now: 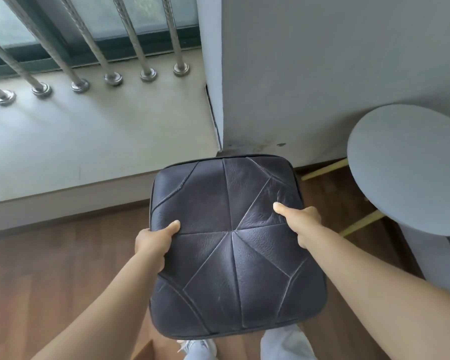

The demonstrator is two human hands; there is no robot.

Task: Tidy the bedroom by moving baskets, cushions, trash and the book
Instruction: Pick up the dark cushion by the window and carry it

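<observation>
Cushion (231,245) dark navy, angular stitched panels; stool (411,167) grey; floor (50,268) brown wood.

Your forearms are bare, with no sleeve showing on either one; your left hand (151,242) and right hand (303,220) wear no gloves, rings or watch; your legs are in pale blue jeans (283,345); your white shoe (192,345) shows at the bottom edge, partly hidden.
</observation>
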